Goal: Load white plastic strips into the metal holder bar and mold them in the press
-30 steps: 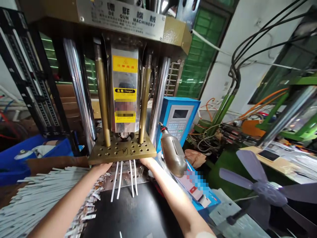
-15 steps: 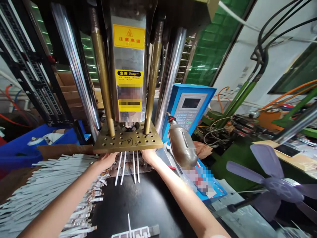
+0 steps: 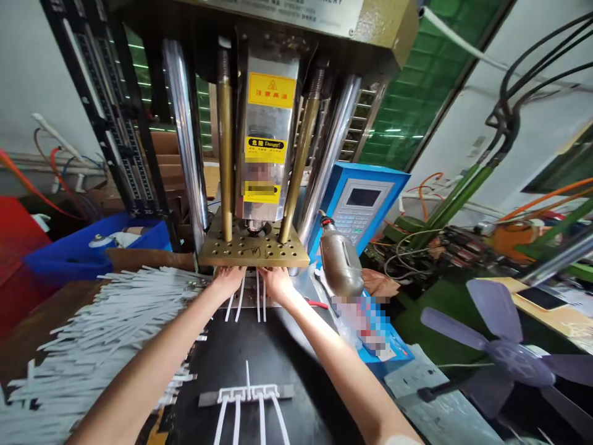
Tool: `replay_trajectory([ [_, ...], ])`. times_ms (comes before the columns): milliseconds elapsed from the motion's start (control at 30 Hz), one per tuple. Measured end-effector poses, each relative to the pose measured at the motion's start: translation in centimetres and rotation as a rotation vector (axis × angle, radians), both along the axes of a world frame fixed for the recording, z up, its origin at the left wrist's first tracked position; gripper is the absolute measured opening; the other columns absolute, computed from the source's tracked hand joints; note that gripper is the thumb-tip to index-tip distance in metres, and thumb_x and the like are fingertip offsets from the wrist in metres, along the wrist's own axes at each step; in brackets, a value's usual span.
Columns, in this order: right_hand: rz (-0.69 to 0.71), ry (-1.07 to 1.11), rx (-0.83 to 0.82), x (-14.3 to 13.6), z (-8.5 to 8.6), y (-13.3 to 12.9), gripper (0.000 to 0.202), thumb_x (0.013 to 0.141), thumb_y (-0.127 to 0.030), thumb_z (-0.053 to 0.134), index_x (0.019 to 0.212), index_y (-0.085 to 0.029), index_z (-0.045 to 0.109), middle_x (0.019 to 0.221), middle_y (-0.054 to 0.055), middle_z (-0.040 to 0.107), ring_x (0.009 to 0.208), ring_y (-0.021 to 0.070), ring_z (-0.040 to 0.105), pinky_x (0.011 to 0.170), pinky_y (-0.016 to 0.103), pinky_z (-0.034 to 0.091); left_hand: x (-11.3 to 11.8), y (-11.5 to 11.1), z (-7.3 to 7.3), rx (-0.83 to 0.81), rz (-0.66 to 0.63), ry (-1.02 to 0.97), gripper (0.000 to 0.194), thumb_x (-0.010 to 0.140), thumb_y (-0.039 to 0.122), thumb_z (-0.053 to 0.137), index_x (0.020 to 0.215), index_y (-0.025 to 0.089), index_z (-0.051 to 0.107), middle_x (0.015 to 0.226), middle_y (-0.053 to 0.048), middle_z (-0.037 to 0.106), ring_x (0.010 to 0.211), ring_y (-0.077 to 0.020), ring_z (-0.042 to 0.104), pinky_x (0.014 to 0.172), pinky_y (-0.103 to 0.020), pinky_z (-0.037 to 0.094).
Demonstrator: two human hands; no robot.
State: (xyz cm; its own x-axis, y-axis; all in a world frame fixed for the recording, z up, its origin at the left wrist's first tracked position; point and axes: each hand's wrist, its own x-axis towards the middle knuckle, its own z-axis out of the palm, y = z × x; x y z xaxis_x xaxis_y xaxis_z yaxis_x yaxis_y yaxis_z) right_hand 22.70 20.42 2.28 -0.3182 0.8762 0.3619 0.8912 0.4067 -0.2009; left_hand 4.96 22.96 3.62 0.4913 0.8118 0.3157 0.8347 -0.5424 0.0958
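Note:
Both my hands reach beneath the drilled brass plate (image 3: 252, 250) of an upright press. My left hand (image 3: 228, 281) is at the left of several narrow white strips (image 3: 259, 300) that stick out toward me from under the plate. Close on their right side is my right hand (image 3: 277, 283). The plate hides the fingers of both hands, so what they hold or touch cannot be seen. Nearer to me, a white moulded piece (image 3: 248, 392) with an upright spike and several white strips lies across a grey metal bar (image 3: 210, 399) on the black surface (image 3: 222, 352).
A large pile of white strips (image 3: 115, 321) lies at left, before a blue bin (image 3: 143, 238). On the right are a blue control box (image 3: 370, 191), a hanging metal cylinder (image 3: 341, 262), red-handled pliers (image 3: 319, 304) and a purple fan (image 3: 514, 361). Steel columns (image 3: 188, 136) flank the press.
The view has shifted, showing more of the press top and the moulded piece in front. My left hand has moved right, closer to the strips under the plate; my right hand stays beside them.

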Motion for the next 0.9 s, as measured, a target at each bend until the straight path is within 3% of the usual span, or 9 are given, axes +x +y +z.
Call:
replay_trajectory([
  [67, 0.032, -0.005, -0.015, 1.9, -1.1, -4.9, 0.029, 0.090, -0.013, 0.053, 0.114, -0.016, 0.067, 0.129, 0.017, 0.059, 0.122, 0.0288, 0.055, 0.101, 0.045, 0.046, -2.0, -4.0, -0.8, -0.022, -0.018, -0.007, 0.048, 0.095, 0.007, 0.040, 0.142, 0.014, 0.045, 0.140, -0.017, 0.051, 0.127, -0.0278, 0.052, 0.107, -0.046, 0.045],
  [133, 0.130, 0.029, -0.016, 4.6, -2.7, -11.1, 0.024, 0.092, -0.021, 0.056, 0.113, -0.018, 0.067, 0.131, 0.016, 0.058, 0.124, 0.0267, 0.055, 0.102, 0.043, 0.048, -5.2, -9.6, -2.2, -0.048, -0.085, -0.012, 0.052, 0.095, 0.007, 0.036, 0.145, 0.019, 0.042, 0.145, -0.010, 0.049, 0.131, -0.0217, 0.049, 0.110, -0.035, 0.044],
  [233, 0.214, 0.020, -0.043, 8.5, -4.8, -20.5, 0.027, 0.096, -0.035, 0.053, 0.118, -0.024, 0.065, 0.136, 0.014, 0.055, 0.129, 0.0274, 0.052, 0.101, 0.044, 0.050, -10.8, -19.2, -4.3, 0.045, -0.258, 0.012, 0.044, 0.101, 0.031, 0.043, 0.145, 0.026, 0.044, 0.143, -0.003, 0.052, 0.131, -0.0189, 0.048, 0.111, -0.030, 0.040],
  [300, 0.255, -0.063, -0.048, 10.1, -5.3, -25.5, 0.042, 0.096, -0.049, 0.051, 0.128, -0.025, 0.061, 0.143, 0.014, 0.050, 0.132, 0.0302, 0.048, 0.100, 0.046, 0.050, -13.9, -24.9, -5.1, 0.080, -0.307, 0.028, 0.057, 0.099, 0.057, 0.039, 0.144, 0.022, 0.046, 0.141, -0.006, 0.053, 0.132, -0.0225, 0.047, 0.118, -0.035, 0.030],
  [367, 0.283, -0.161, -0.032, 10.8, -5.4, -28.7, 0.055, 0.093, -0.055, 0.052, 0.138, -0.023, 0.055, 0.147, 0.014, 0.047, 0.133, 0.0331, 0.046, 0.103, 0.048, 0.046, -15.6, -28.8, -5.4, 0.013, -0.244, -0.002, 0.067, 0.096, 0.065, 0.037, 0.144, 0.019, 0.046, 0.142, -0.009, 0.053, 0.133, -0.0259, 0.045, 0.120, -0.040, 0.023],
  [400, 0.285, -0.201, -0.021, 10.9, -5.5, -29.6, 0.057, 0.093, -0.051, 0.053, 0.143, -0.022, 0.051, 0.148, 0.013, 0.046, 0.133, 0.0331, 0.047, 0.106, 0.048, 0.042, -16.0, -30.0, -5.7, -0.033, -0.193, -0.023, 0.063, 0.097, 0.060, 0.039, 0.144, 0.019, 0.046, 0.142, -0.009, 0.053, 0.134, -0.0261, 0.045, 0.121, -0.041, 0.021],
  [500, 0.251, -0.217, 0.017, 10.3, -6.1, -30.6, 0.060, 0.093, -0.028, 0.049, 0.152, -0.023, 0.038, 0.147, 0.011, 0.048, 0.129, 0.0294, 0.052, 0.115, 0.045, 0.030, -15.9, -31.5, -6.8, -0.059, -0.074, -0.056, 0.046, 0.099, 0.024, 0.041, 0.145, 0.024, 0.044, 0.140, -0.007, 0.055, 0.134, -0.0213, 0.046, 0.121, -0.039, 0.020],
  [600, 0.200, -0.171, 0.029, 9.5, -6.9, -30.7, 0.062, 0.094, -0.026, 0.046, 0.154, -0.022, 0.033, 0.146, 0.012, 0.049, 0.125, 0.0309, 0.055, 0.117, 0.047, 0.027, -15.4, -31.3, -7.6, -0.018, -0.024, -0.016, 0.061, 0.091, -0.001, 0.030, 0.143, 0.026, 0.047, 0.139, -0.007, 0.056, 0.135, -0.0195, 0.045, 0.119, -0.040, 0.024],
  [900, 0.192, -0.130, 0.034, 9.8, -7.6, -30.8, 0.064, 0.092, -0.031, 0.051, 0.153, -0.019, 0.036, 0.145, 0.014, 0.050, 0.121, 0.0338, 0.058, 0.117, 0.048, 0.028, -15.3, -31.4, -7.7, 0.040, -0.025, 0.020, 0.063, 0.087, -0.005, 0.032, 0.140, 0.022, 0.050, 0.138, -0.008, 0.057, 0.134, -0.0216, 0.046, 0.118, -0.041, 0.028],
])
